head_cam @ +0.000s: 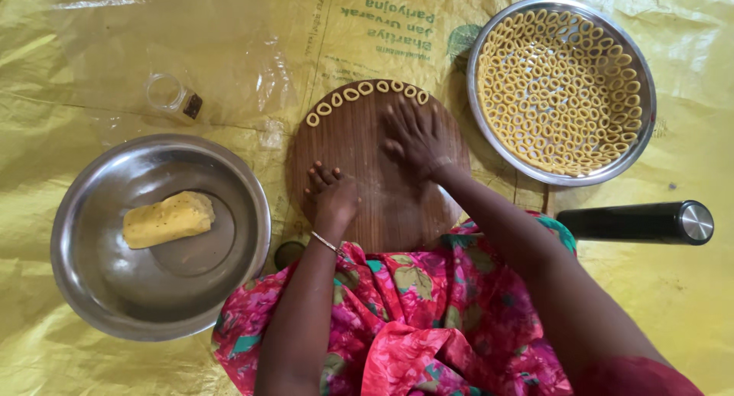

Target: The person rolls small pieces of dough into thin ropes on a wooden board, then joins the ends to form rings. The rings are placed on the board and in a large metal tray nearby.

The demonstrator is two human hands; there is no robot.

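A round wooden board [359, 132] lies on a yellow plastic sheet, with several small yellow dough rings [365, 91] lined along its far edge. My right hand [417, 140] lies flat on the board, fingers spread, palm down. My left hand [330, 195] rests at the board's near left part with fingers curled; what is under it is hidden. A steel bowl [92, 281] on the left holds a yellow dough block [168, 219]. A steel plate [638, 147] at the upper right is filled with several dough rings [562, 90].
A small clear glass jar [173, 96] lies on its side at the upper left. A black cylinder with a steel end [638, 222] lies on the right. A yellow plastic sheet [92, 52] covers the floor. Pink floral cloth [413, 319] covers my lap.
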